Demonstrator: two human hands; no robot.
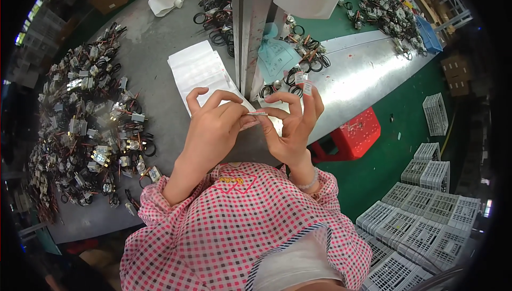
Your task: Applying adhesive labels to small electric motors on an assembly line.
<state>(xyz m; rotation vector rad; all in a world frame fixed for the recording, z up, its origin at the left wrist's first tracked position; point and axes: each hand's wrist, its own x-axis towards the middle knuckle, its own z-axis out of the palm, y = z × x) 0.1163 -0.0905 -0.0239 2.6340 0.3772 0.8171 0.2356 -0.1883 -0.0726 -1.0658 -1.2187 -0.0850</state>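
Observation:
My left hand (pixel 212 126) and my right hand (pixel 292 128) meet in front of my chest. Between their thumbs and index fingers they pinch a small, thin label strip (pixel 257 113), pale with a reddish edge. The other fingers of both hands are raised. Small white-and-orange stickers (pixel 308 88) cling to the raised fingertips of my right hand. Behind my left hand, white paper sheets (pixel 197 67) lie on the grey metal table (pixel 152 51). My fingers partly hide the strip.
A large heap of small wired metal parts (pixel 88 125) covers the table's left side. A metal post (pixel 246 29) rises ahead, with a teal bag (pixel 277 59) beside it. A red stool (pixel 354 133) stands at right, white plastic crates (pixel 421 216) at lower right.

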